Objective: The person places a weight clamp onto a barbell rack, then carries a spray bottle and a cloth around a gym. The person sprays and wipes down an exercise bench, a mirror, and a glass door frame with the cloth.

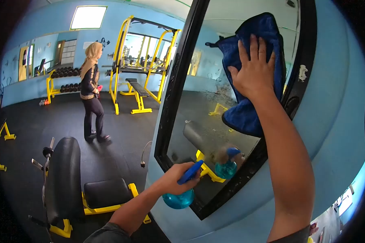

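My right hand [254, 73] lies flat with fingers spread on a dark blue cloth [247, 115], pressing it against the upper part of a black-framed wall mirror [186, 121]. The cloth hangs loosely below my palm. Lower down, my left hand [178, 178] is wrapped round the neck of a spray bottle [178, 199] with a blue trigger head and a clear teal body. The bottle is in front of the mirror's lower left corner, and its reflection shows in the glass. Wet-looking smears mark the middle of the mirror.
A padded black bench [63, 182] with yellow legs stands at lower left. Beyond it a person [92, 89] stands on the black floor [48, 121]. Farther back are a yellow rack machine [118, 60] and a dumbbell rack [49, 89]. A cable [143, 156] hangs by the wall edge.
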`<state>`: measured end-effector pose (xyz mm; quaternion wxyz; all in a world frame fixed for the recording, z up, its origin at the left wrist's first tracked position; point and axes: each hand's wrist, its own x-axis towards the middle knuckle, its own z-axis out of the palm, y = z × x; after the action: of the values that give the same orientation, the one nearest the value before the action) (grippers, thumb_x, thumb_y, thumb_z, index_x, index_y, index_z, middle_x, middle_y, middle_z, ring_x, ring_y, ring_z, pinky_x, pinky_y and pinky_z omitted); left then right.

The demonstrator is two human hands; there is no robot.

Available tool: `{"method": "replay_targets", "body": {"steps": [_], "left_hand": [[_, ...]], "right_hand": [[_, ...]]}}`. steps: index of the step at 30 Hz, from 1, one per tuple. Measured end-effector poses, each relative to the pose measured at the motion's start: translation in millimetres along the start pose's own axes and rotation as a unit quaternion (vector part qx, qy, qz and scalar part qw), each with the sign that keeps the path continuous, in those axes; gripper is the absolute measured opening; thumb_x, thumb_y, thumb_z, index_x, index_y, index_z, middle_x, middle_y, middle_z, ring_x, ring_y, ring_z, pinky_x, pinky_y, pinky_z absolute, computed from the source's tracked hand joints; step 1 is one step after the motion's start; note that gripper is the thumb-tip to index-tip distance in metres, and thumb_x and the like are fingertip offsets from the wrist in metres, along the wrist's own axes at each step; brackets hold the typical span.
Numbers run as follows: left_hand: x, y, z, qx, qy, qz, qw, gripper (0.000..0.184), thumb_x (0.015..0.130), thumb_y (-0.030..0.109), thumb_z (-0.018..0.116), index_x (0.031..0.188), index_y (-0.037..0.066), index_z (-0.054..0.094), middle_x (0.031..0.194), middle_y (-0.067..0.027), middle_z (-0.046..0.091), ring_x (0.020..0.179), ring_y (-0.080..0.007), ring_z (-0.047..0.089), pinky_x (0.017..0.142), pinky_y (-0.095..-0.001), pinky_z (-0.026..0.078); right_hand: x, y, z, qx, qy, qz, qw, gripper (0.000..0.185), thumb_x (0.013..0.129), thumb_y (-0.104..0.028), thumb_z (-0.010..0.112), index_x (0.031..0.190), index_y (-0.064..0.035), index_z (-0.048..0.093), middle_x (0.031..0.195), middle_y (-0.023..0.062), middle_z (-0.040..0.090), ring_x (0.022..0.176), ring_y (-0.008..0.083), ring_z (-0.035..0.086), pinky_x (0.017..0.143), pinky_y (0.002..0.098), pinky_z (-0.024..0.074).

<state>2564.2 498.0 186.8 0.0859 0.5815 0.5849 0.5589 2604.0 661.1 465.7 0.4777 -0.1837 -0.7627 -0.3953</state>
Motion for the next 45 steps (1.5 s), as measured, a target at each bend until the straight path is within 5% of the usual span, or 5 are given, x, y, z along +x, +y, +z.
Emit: {"method": "replay_targets", "body": {"steps": [11, 15, 23, 35, 45], "left_hand": [[-49, -19, 20, 0.020, 0.043, 0.056, 0.997, 0.044, 0.081, 0.020, 0.071, 0.120, 0.005, 0.056, 0.124, -0.0215, 0.054, 0.113, -0.0383, 0.055, 0.097, -0.0415, 0.044], [-63, -54, 32, 0.000, 0.010, -0.019, 1.000, 0.044, 0.081, 0.021, 0.071, 0.120, 0.005, 0.057, 0.130, -0.0245, 0.050, 0.120, -0.0394, 0.051, 0.102, -0.0429, 0.042], [-78, -103, 59, -0.003, -0.007, -0.051, 0.999, 0.058, 0.084, 0.019, 0.071, 0.132, 0.003, 0.044, 0.134, -0.0231, 0.049, 0.127, -0.0386, 0.045, 0.106, -0.0430, 0.037], [-95, -125, 96, -0.122, -0.075, -0.131, 0.981, 0.073, 0.086, 0.019, 0.069, 0.143, -0.001, 0.029, 0.142, -0.0229, 0.044, 0.127, -0.0390, 0.048, 0.103, -0.0407, 0.040], [-119, -158, 131, -0.118, -0.060, -0.002, 0.991, 0.050, 0.085, 0.017, 0.071, 0.127, 0.004, 0.046, 0.156, -0.0352, 0.003, 0.145, -0.0496, -0.001, 0.116, -0.0526, 0.013]], "right_hand": [[-211, -70, 10, 0.050, -0.275, -0.299, 0.912, 0.077, 0.080, -0.040, 0.068, 0.148, -0.0164, 0.040, 0.163, 0.0119, 0.011, 0.149, 0.0303, 0.011, 0.116, 0.0449, 0.0262], [-189, -75, 25, 0.118, -0.355, -0.142, 0.916, 0.083, 0.084, -0.043, 0.065, 0.154, -0.0215, 0.026, 0.159, 0.0142, 0.022, 0.148, 0.0335, 0.017, 0.115, 0.0543, 0.0249], [-43, -52, 12, -0.029, 0.007, 0.064, 0.998, 0.076, 0.086, -0.044, 0.061, 0.152, -0.0198, 0.031, 0.160, 0.0133, 0.021, 0.147, 0.0335, 0.018, 0.113, 0.0592, 0.0225], [-96, -86, 52, 0.174, -0.321, -0.182, 0.913, 0.072, 0.083, -0.042, 0.063, 0.147, -0.0181, 0.042, 0.160, 0.0125, 0.022, 0.145, 0.0343, 0.024, 0.113, 0.0510, 0.0288], [21, -111, 72, -0.064, -0.030, -0.078, 0.994, 0.073, 0.088, -0.049, 0.053, 0.151, -0.0169, 0.034, 0.160, 0.0124, 0.022, 0.147, 0.0320, 0.019, 0.115, 0.0538, 0.0211]]}}
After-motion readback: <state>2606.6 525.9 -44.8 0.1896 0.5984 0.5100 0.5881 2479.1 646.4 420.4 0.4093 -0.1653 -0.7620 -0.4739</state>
